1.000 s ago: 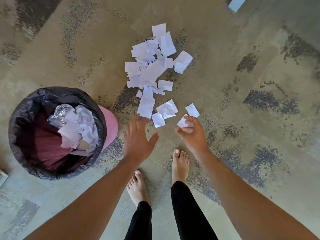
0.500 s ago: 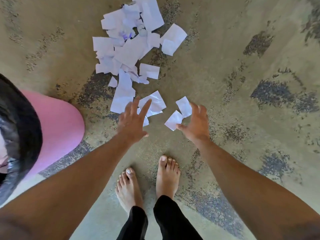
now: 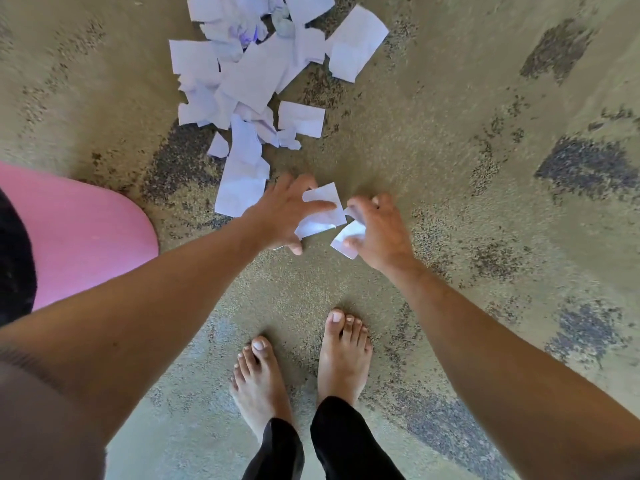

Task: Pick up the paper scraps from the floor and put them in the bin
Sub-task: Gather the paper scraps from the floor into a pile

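At frame centre, left hand (image 3: 281,216) spreads open onto a blank scrap (image 3: 323,211); right hand (image 3: 379,230) pinches another scrap (image 3: 349,239); pink bin (image 3: 86,237) left.

Barefoot person's left hand (image 3: 280,216) presses a paper scrap (image 3: 322,211); right hand (image 3: 375,230) pinches another (image 3: 349,239), pink bin (image 3: 86,233) beside.
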Motion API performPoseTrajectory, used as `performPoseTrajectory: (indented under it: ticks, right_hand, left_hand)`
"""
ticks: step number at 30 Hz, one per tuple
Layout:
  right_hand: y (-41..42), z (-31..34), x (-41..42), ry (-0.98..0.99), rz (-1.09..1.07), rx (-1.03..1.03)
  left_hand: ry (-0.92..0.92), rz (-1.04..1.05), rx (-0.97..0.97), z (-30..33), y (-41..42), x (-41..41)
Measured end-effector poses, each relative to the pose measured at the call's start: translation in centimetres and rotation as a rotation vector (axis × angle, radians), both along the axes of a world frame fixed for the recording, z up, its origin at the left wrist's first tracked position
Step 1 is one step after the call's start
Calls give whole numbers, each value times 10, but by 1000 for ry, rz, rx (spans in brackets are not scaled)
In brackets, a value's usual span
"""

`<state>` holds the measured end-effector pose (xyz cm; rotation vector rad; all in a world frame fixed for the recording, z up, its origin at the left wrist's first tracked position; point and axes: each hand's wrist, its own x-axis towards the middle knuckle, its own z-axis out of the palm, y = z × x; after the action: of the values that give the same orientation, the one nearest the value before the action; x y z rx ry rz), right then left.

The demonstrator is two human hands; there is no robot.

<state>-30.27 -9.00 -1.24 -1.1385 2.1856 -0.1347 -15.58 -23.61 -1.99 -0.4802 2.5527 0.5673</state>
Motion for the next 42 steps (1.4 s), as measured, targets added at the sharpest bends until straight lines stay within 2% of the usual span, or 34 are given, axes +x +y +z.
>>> performPoseTrajectory:
  ticks: [4,9,11,14,16,18,22,28,34,39,42]
  right_hand:
    - [5,1,17,-33,10,-48]
    - [12,0,31,-33,13,-52]
    - [12,-1,32,-83,-61,-81]
    - [11,-3,32,-264,-286,-118]
    - [9,-4,32,-356,-431,-139]
    - [5,-6,31,-337,-461,-186]
    - [-12,-6,27,-182,-317,-256]
    - [-29,-12,25,-190,-210,-323]
    - [-28,-3,22,-365,-411,-215]
    - [-16,35,30,-504,-519,-148]
    - [-12,72,34,-552,-555,-150]
  left_hand:
    - [116,95,180,-3,5,11]
    - [233,214,220,-13,22,33]
    - [279,340,247,-14,28,38]
    - [357,580,269,-12,34,39]
    - [353,695,297,-9,34,34]
    - [328,711,323,-8,31,27]
    - [336,706,326,-13,24,12]
    - [381,716,271,-19,22,11]
    - [355,733,243,-8,26,13]
    - [243,1041,361,38,39,24]
    - [227,1155,443,82,45,34]
